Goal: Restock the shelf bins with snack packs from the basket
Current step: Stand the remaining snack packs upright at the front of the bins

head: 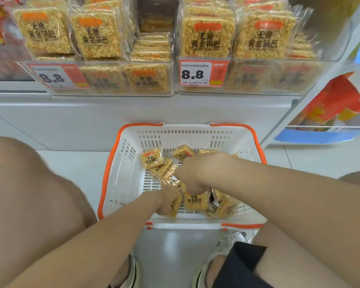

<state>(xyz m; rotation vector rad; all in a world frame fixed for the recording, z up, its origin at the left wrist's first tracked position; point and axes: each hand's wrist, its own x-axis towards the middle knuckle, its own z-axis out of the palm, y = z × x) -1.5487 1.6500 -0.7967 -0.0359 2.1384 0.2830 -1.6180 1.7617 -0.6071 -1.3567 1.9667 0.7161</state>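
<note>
Where the basket (124,180) sits on the floor (71,167) below the stocked bins (104,91), the left hand (164,204) pinches one pack (176,204) inside it; just right, the right hand (190,173) has its fingers clamped on a bunch of packs (170,178), others lying loose around.

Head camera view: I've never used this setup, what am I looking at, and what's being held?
There is no machine here: a person wears one wide-angle camera on the head, looking forward and down, so the two bare arms are theirs. The white basket with orange handles stands on the floor below the shelf bins and holds loose snack packs. Both hands are inside it: the left hand grips one pack, the right hand appears to grip a few more. Above, those clear bins are stacked with the same packs, behind price tags reading 8.8.
</note>
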